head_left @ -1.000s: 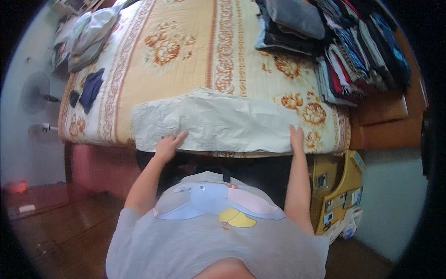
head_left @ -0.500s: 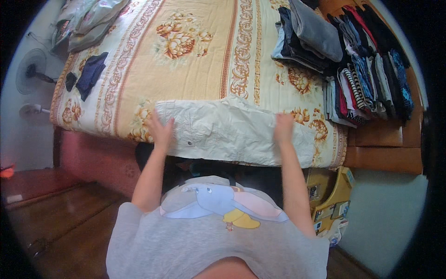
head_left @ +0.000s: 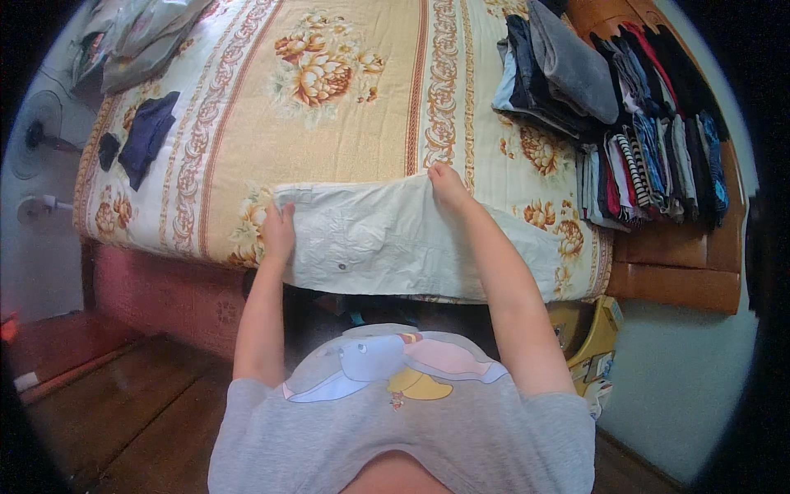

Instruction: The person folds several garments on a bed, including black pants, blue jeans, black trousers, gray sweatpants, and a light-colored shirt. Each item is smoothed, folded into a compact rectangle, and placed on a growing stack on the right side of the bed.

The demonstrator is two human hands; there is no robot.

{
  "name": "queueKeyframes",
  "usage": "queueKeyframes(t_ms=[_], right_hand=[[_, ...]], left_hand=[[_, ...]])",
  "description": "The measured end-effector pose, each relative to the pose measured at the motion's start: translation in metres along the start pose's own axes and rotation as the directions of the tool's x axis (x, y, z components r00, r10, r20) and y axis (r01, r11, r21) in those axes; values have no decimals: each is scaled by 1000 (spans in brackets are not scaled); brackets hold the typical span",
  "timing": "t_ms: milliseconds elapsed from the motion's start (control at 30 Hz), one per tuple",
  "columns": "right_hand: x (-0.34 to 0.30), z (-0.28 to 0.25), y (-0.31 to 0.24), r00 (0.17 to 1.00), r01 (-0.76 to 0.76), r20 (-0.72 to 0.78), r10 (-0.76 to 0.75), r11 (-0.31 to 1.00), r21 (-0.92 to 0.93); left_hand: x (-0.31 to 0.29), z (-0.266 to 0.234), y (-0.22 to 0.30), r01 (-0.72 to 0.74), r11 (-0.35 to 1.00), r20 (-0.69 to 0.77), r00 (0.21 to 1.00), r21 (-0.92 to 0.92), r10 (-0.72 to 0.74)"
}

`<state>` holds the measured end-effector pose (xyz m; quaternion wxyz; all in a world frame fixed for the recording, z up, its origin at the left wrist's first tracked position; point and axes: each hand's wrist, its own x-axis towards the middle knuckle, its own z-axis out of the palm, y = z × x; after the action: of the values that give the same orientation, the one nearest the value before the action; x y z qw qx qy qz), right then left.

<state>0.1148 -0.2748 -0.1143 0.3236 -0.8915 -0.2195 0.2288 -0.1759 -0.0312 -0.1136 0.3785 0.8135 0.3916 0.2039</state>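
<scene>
A pair of pale, off-white trousers [head_left: 374,239] lies folded lengthwise along the near edge of the bed, with a dark round button showing near its left end. My left hand [head_left: 278,236] rests at that left end, fingers stretched along the edge and thumb apart on the cloth. At the far edge of the trousers, right of the middle, my right hand [head_left: 449,188] pinches the fabric. The right end of the trousers lies partly behind my right forearm.
The bed has a flowered beige cover [head_left: 346,148]. Folded dark clothes [head_left: 568,74] and rows of rolled garments [head_left: 650,165] stand at the right. Dark blue cloth [head_left: 148,136] lies at the left, with plastic bags [head_left: 156,41] beyond and a fan [head_left: 41,136] beside the bed.
My right hand has moved left and away from me, from the trousers' right part to their far edge, and now grips it. The cloth looks smoother. My left hand stays at the left end.
</scene>
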Motion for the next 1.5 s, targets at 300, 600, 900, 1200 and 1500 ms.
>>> queueKeyframes(t_ms=[300, 600, 900, 1200, 1500], right_hand=[[-15, -8, -37, 1000, 22, 25, -14, 933, -360], [-41, -18, 11, 934, 168, -203, -295, 862, -478], [-63, -37, 50, 912, 186, -255, -322, 876, -444], [-55, -29, 78, 920, 87, -275, -278, 831, -549], [-63, -59, 79, 826, 241, -349, -442, 838, -489]], left_hand=[[14, -2, -23, -17, 1000, -6, 1000, 19, 17], [8, -10, 6, 198, 969, -125, 976, 147, -181], [9, 108, 162, -513, 825, 329, 841, 237, 429], [22, 181, 154, -333, 919, 441, 872, 211, 214], [24, 182, 144, -199, 971, 403, 906, 135, 130]])
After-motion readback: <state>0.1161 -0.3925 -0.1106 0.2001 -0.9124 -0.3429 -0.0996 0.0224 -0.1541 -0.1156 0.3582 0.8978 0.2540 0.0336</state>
